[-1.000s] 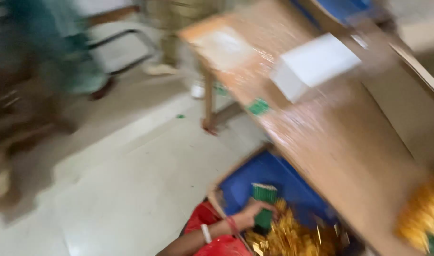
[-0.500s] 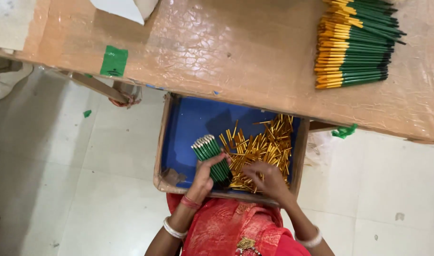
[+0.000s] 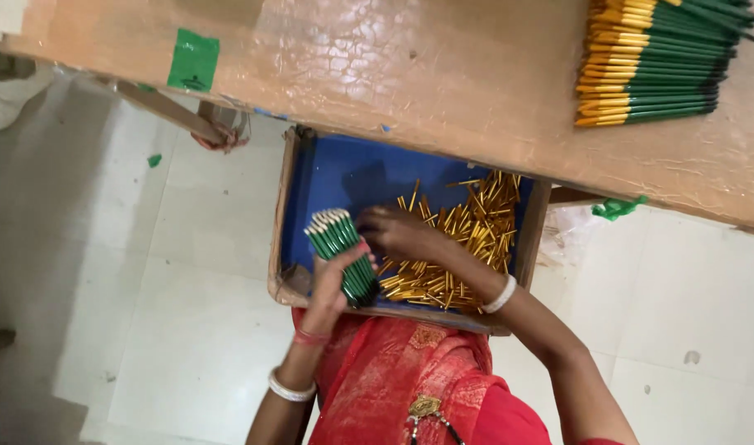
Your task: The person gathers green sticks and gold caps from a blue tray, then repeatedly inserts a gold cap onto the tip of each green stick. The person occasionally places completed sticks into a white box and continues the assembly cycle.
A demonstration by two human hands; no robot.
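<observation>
Green pen barrels [image 3: 342, 254], a tight bundle, sat in the left hand [image 3: 337, 284]; fingers [image 3: 362, 247] were wrapped closed around the lower half, the tips fanning out above them. Bundle was tilted, tips pointing up-left of the fingers. Right hand [image 3: 393, 233] was just beside the bundle, its fingers [image 3: 369, 227] curled and pinched at the bundle's tips; whether they gripped a single piece, cannot tell. Gold caps [image 3: 455, 247] lay loose in a heap directly right of and below the right fingers, touching the hand's edge.

Both hands worked inside a blue tray [image 3: 336, 177] with a brown rim, resting on the person's lap over red cloth [image 3: 410, 383]. Beyond the fingers, a brown surface [image 3: 393, 66] under shiny wrinkled film overhung the tray's far edge. On it, far right of the fingers, a stack of finished green-and-gold pens [image 3: 653, 62] lay in neat rows. Green tape patch [image 3: 193, 60] was stuck on the surface, up-left of the fingers. Floor [image 3: 163, 272] was pale tile, left of the left hand, with a small green scrap [image 3: 154, 160] on it.

Left forearm rose nearly straight up into the tray, white bangle [image 3: 290, 387] and a red thread on the wrist. Right forearm came in diagonally from lower right, white bangle [image 3: 500, 294] at the wrist, wrist bent toward the bundle.
</observation>
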